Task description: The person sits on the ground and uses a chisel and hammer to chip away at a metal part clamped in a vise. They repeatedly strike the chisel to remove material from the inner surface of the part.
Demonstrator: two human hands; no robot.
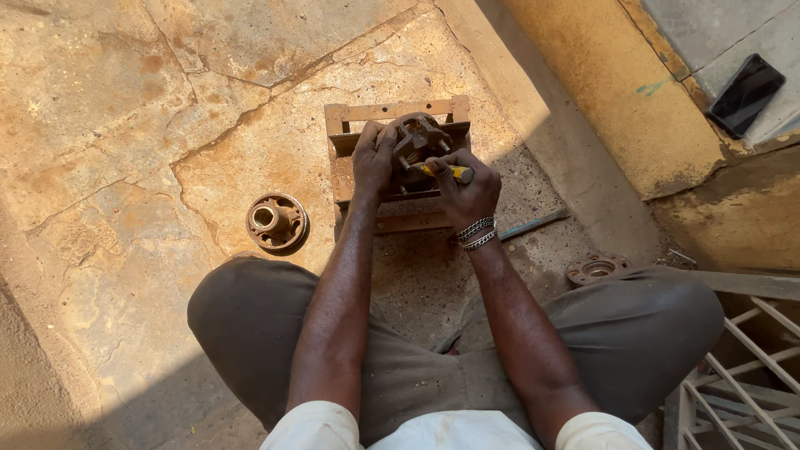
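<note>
Rusty wheel hub (419, 137) sits on top of a low metal frame stand (358, 114), which rests on the cracked stone floor (125, 100) straight ahead of the seated person. Studs stick up from the hub's face.

Left hand (372, 158) is wrapped over the hub's left edge, fingers curled around it, bracing it on the stand. Right hand (467, 187) is clenched around a yellow-handled tool (442, 171); the handle lies across the fist and the working end points in at the hub's centre. Cannot tell the kind of tip: it is hidden between hub and fingers. Metal bracelets (477, 233) sit on the right wrist.

Both forearms run forward from white rolled sleeves (317, 427). Knees are spread in brown trousers (250, 321), with the stand between them, farther out.

On the floor to the left of the stand, apart from it, lies a second rusty hub (276, 220), flange up with an open bore. To the right, near the right knee, a smaller round flanged part (597, 268) lies flat. Between it and the stand a slim grey metal bar (535, 222) lies slanted on the floor.

Upper right: a dark phone (746, 94) lies face up on a raised grey ledge, well apart from the work. Lower right corner: pale metal grating (750, 367). Strong sunlight covers the left floor, while shadow lies over the lap.
</note>
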